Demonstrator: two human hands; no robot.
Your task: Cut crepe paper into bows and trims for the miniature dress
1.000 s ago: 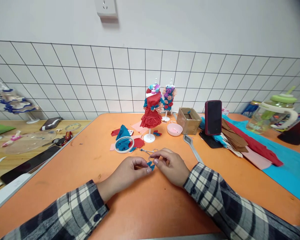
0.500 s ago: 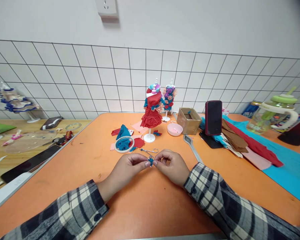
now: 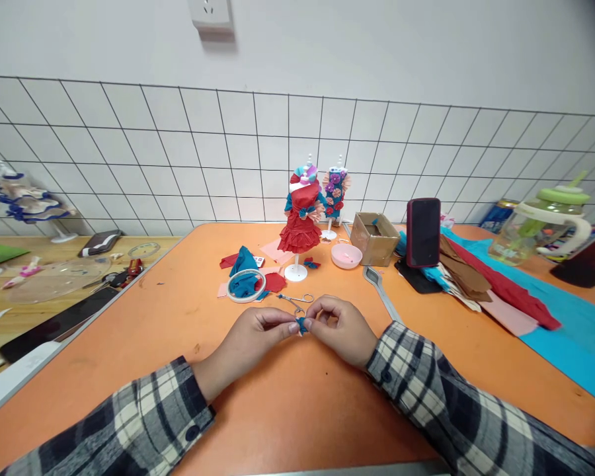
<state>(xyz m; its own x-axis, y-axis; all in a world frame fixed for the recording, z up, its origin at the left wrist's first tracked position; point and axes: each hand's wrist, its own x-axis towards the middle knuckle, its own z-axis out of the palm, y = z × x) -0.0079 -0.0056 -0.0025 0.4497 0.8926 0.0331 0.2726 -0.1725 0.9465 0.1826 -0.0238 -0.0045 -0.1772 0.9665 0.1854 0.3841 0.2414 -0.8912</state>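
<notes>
A small gathered scrap of blue fabric (image 3: 302, 324) is pinched between my two hands above the orange table. My left hand (image 3: 250, 337) grips its left side with thumb and forefinger. On the other side, thumb and fingers of my right hand (image 3: 341, 329) are closed on it. The fingertips hide part of the scrap. Just beyond my fingers lies a small pair of scissors (image 3: 305, 298), one handle ring close to the fabric. Farther back, a miniature dress form wears a red ruffled dress (image 3: 301, 225) with blue bows.
Behind my left hand, a white hoop (image 3: 229, 291) rests over blue and red cloth scraps. A pink bowl (image 3: 347, 256), cardboard box (image 3: 374, 241), metal tool (image 3: 383, 296) and upright phone (image 3: 423, 233) stand or lie to the right, beside layered fabrics (image 3: 510, 284).
The blue scrap has turned slightly between my fingertips and shifted a little down and right. Both hands keep their pinch; the things on the table stay in place.
</notes>
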